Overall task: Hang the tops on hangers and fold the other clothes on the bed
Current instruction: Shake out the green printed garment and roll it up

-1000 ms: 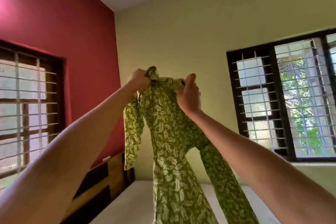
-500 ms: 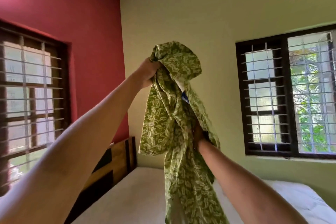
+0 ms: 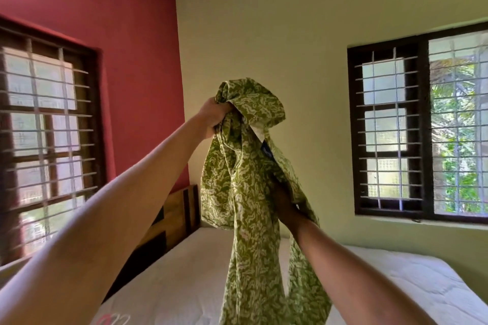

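Note:
A green top with a pale leafy print (image 3: 250, 192) hangs in the air above the white bed (image 3: 396, 280). My left hand (image 3: 215, 116) is raised and grips the bunched upper end of the top. My right hand (image 3: 284, 206) is lower, pushed up into the hanging fabric. Only its wrist and shadowed back show, and its fingers are hidden by the cloth. A small dark label (image 3: 266, 152) shows inside the garment. The long lower part of the top drops out of view at the bottom edge.
A wooden headboard (image 3: 179, 214) stands against the red wall on the left. Barred windows (image 3: 45, 145) (image 3: 427, 124) are on the left and right walls. Pink and white hangers (image 3: 113, 319) lie on the mattress at the bottom left.
A second ago both hands held the top's upper edge. My right hand has since let go and dropped down into the fabric, while my left hand keeps the bunched top raised.

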`<action>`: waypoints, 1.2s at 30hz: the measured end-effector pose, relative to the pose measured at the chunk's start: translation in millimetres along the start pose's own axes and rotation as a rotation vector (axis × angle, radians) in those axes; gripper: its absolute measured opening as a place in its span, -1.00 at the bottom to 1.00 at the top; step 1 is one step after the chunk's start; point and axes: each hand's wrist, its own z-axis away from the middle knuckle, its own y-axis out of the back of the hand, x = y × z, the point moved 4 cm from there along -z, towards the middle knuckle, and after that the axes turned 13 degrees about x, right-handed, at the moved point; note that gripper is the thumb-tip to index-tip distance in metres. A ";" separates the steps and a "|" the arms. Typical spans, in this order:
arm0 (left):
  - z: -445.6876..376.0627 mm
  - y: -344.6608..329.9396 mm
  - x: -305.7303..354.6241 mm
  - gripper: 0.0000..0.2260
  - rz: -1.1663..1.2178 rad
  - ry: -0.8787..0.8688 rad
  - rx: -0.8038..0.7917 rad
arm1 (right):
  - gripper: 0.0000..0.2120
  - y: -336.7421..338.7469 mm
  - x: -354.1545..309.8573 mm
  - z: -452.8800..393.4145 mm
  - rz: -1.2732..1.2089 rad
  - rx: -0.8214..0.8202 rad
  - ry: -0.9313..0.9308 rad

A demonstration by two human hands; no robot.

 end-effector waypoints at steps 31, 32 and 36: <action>-50.0 48.1 -126.4 -0.49 -0.382 0.233 0.232 | -0.49 -33.7 -39.9 30.9 0.526 -0.272 -0.335; -51.2 56.3 -136.2 -0.51 -0.391 0.254 0.252 | -0.48 -38.4 -40.5 34.1 0.513 -0.304 -0.356; -51.1 87.0 -181.2 -0.57 -0.474 0.342 0.240 | -0.49 -73.6 -27.2 46.3 0.432 -0.358 -0.431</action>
